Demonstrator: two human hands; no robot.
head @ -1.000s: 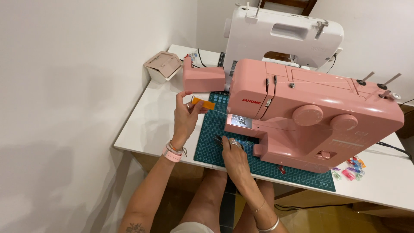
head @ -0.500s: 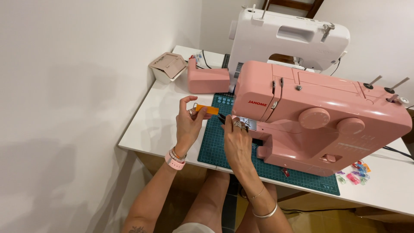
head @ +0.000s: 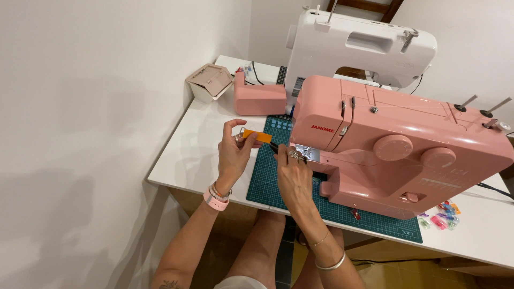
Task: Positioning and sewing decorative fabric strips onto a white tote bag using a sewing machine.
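The left hand (head: pixel 234 152) pinches a small orange tool (head: pixel 256 137) between thumb and fingertips, holding it above the white table (head: pixel 182 160) with its dark tip pointing toward the right hand (head: pixel 293 174). That hand sits just beside it, fingers drawn together against the needle area of the pink sewing machine (head: pixel 399 144) — whether it grips anything there cannot be told.

Under the right hand lies a green cutting mat (head: pixel 278 187), which the pink machine stands on. The table is pushed against a plain white wall.

Beyond the left hand rest a pink detached machine cover (head: pixel 258 99) and a small beige box (head: pixel 210 81); behind those, a white sewing machine (head: pixel 356 48). Far past the right hand, beyond the pink machine's base, lie coloured clips (head: pixel 441 217). The pink machine's head overhangs the fingers of the right hand.
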